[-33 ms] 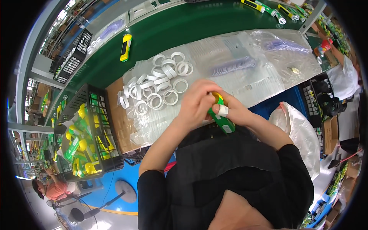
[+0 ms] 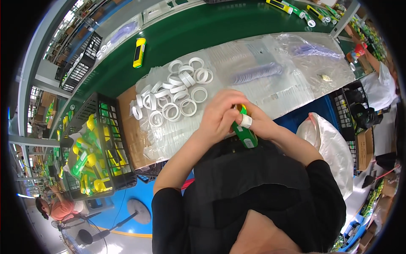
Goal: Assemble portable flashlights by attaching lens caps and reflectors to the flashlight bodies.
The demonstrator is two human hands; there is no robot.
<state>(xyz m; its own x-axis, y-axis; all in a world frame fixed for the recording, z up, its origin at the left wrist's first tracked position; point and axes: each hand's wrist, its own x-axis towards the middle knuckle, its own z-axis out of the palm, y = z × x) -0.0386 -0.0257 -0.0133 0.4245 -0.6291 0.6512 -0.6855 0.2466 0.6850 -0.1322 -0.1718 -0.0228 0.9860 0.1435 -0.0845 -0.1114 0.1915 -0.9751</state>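
In front of my chest, both my hands are closed around a green and yellow flashlight, its green body slanting down toward me. My left hand wraps the far, yellow end, and its fingers hide most of that end. Lower on the body, my right hand grips from the right, a white wrap around its thumb. Left of my hands, many white plastic rings lie loosely heaped on the plastic-covered tabletop. Beyond the hands lies a row of clear round discs.
A black crate of green and yellow flashlights stands at the left. On the green conveyor belt lies another flashlight, with several more at far right. A white sack sits by my right arm. Another person is at lower left.
My left hand has shifted slightly right and turned over the flashlight's end. The flashlight's near end has dipped a little toward me. Everything else stays put.
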